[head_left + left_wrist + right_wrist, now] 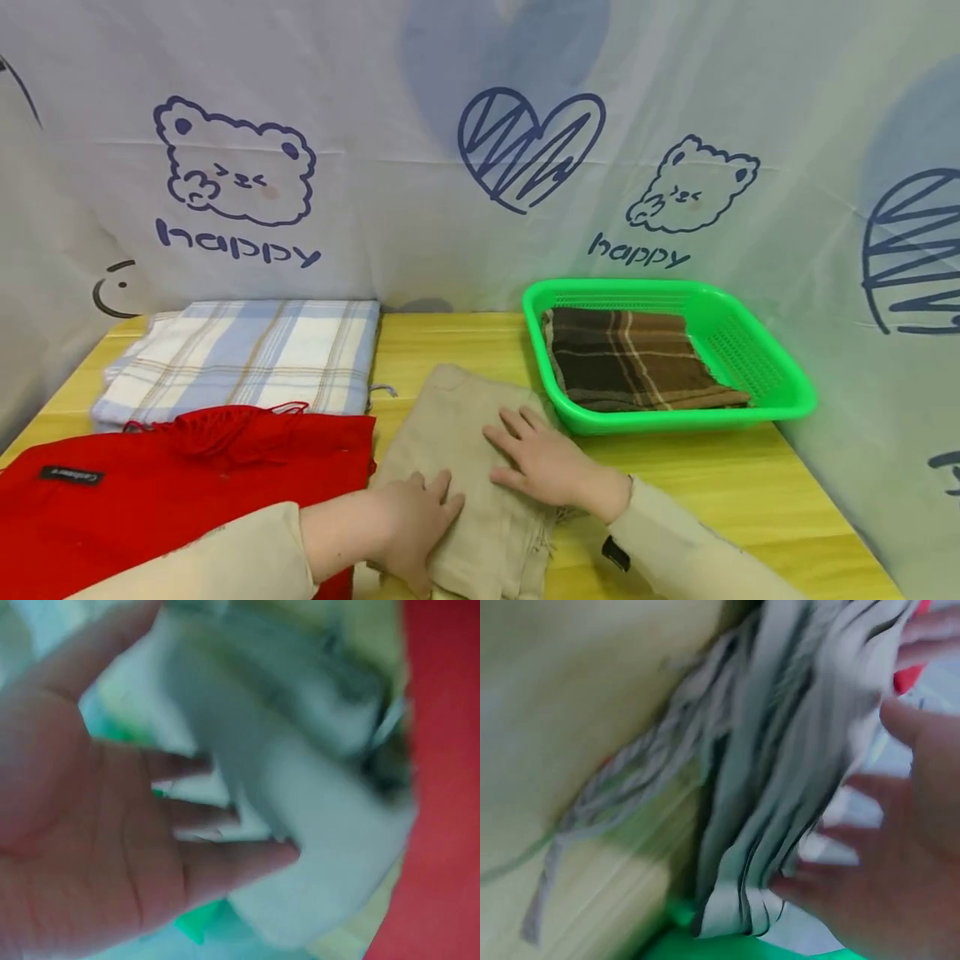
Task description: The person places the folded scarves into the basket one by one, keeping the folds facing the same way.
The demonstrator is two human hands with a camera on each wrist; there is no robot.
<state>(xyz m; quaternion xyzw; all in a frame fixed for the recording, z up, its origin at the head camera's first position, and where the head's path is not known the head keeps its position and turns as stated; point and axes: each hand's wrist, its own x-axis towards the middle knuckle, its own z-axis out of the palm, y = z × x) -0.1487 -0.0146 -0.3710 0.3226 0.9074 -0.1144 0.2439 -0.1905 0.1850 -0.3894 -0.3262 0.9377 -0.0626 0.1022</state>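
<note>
Hands on beige cloth, backdrop reading "happy"

The left hand and right hand lie palm-down, fingers loosely spread.

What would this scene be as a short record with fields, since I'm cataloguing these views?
left hand: on the beige cloth, near its lower left side
right hand: on the same cloth, near its right side
beige cloth state: folded in layers, fringe showing
left of it: red cloth with a dark label
behind the red: blue-and-white plaid cloth, folded
green basket: at the right, holding a brown plaid cloth
surface: yellowish wood-grain table
backdrop: pale printed curtain
</note>
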